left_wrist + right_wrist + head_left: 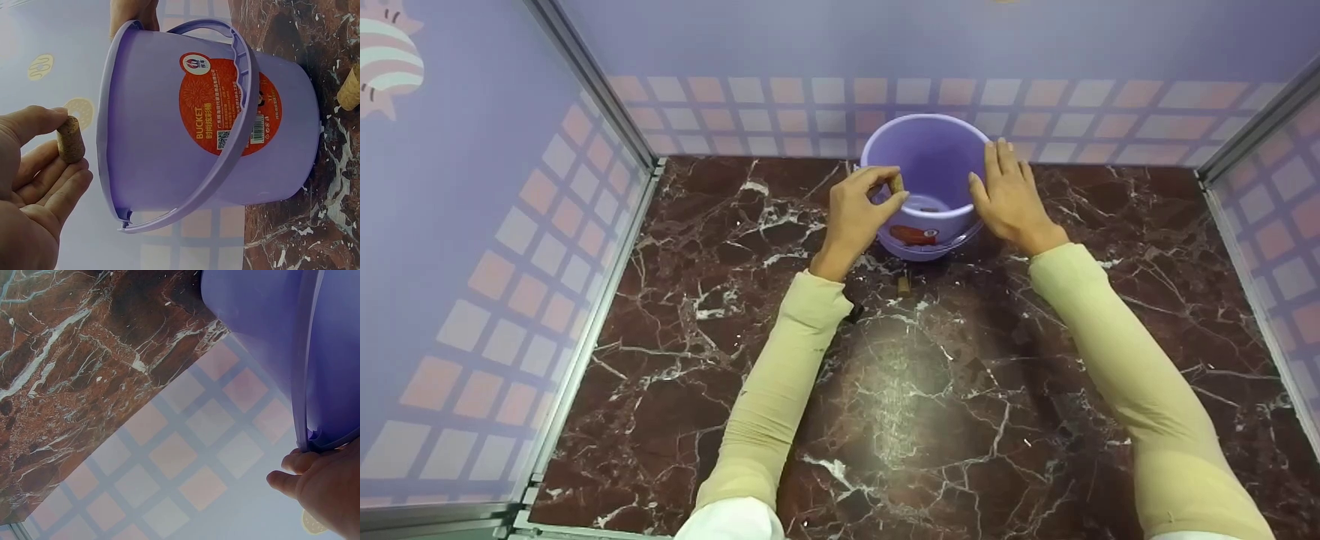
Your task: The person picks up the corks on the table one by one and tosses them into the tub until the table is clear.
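Observation:
A light purple bucket (926,225) stands upright on the marbled tabletop, a red label on its front and its handle hanging down. My left hand (859,214) pinches a cork (70,139) between thumb and fingertips at the bucket's near-left rim. With fingers straight, my right hand (1011,196) rests against the right side of the rim. A second cork (904,286) is on the tabletop just in front of the bucket. Down on the bucket's floor, a small brownish piece (930,209) shows, partly hidden by the rim.
The dark red marbled tabletop (735,390) runs up to a lilac back wall (780,45) close behind the bucket. Side panels (457,300) with metal frame edges bound the left and right.

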{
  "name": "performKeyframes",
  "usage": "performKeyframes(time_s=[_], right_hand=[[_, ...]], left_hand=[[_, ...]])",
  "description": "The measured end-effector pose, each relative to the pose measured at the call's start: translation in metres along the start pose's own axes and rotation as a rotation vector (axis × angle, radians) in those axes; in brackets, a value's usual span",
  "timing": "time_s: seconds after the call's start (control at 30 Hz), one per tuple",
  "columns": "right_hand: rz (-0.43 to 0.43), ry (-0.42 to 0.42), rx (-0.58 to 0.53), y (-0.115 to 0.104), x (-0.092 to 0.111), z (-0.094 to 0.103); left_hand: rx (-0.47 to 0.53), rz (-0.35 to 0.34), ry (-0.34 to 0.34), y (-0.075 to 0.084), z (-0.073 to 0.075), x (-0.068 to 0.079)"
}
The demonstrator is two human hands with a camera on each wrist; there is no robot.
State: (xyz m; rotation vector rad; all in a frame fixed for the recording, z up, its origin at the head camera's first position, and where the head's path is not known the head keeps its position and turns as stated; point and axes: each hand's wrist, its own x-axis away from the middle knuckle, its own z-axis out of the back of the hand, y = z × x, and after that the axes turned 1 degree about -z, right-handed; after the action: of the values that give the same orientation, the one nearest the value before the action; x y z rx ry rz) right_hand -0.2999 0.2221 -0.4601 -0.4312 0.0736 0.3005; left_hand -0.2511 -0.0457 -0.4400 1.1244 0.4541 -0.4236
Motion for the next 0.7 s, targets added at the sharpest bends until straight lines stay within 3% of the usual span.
performKeyframes(time_s=[0.37,0.7], right_hand=[[-0.003,-0.006,-0.009,0.0001,0.0001,-0.0004],[-0.019,-0.019,-0.019,-0.0006,0.0003,0.0000]], left_hand=[[0.042,-0.002,-0.026,-0.0014,-0.0036,-0.0054],[-0.023,-0.008,-0.032,-0.0085,-0.0064,-0.0086]])
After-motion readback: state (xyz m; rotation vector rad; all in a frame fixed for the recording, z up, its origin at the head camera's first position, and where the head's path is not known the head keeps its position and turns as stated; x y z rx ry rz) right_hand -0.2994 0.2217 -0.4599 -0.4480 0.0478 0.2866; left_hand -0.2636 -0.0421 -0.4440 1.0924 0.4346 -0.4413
